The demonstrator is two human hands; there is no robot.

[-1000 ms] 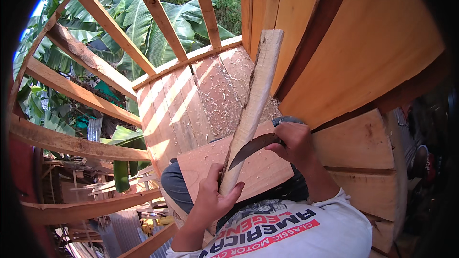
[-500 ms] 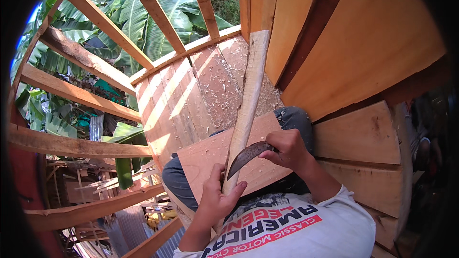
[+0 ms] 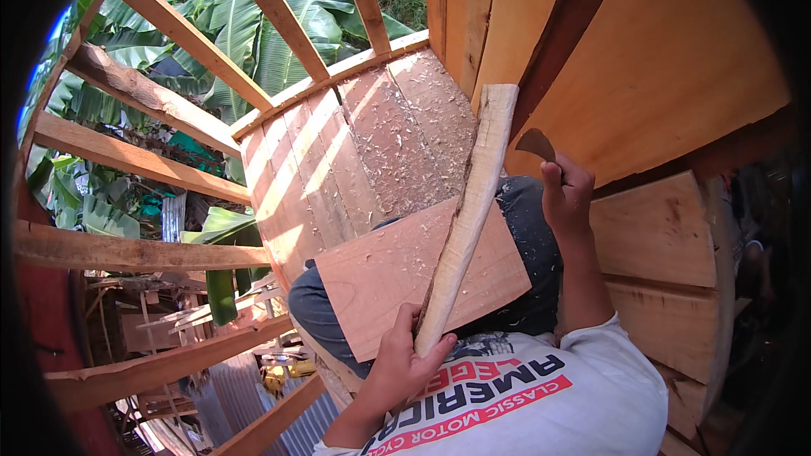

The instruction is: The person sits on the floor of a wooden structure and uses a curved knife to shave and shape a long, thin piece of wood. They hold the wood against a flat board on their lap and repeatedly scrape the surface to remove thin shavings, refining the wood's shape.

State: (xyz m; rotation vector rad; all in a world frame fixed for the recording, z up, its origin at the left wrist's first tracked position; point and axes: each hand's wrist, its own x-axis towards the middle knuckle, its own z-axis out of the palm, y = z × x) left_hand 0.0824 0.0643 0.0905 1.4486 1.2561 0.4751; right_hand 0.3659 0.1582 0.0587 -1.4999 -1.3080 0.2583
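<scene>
A long, pale strip of wood (image 3: 471, 203) with a rough dark edge slants up and to the right across my lap. My left hand (image 3: 407, 359) grips its near end, the thumb lying on top. Off to the right of the strip, my right hand (image 3: 568, 194) is raised and closed round the handle of a knife with a broad, curved blade (image 3: 536, 144); the handle is mostly hidden by the fingers. The blade stands apart from the wood. Under the strip, a flat wooden board (image 3: 380, 274) lies across my legs, with a few shavings on it.
Plank flooring (image 3: 372, 152) ahead is strewn with wood shavings. Wooden slats (image 3: 169, 169) form an open railing at the left, with banana leaves (image 3: 245, 25) beyond. A plank wall (image 3: 659, 59) rises close on the right. Corrugated metal sheets (image 3: 232, 401) lie below, at the lower left.
My right hand has lifted the knife off the strip, moving up and to the right. The strip's far end has swung right and a little nearer, still in my left hand.
</scene>
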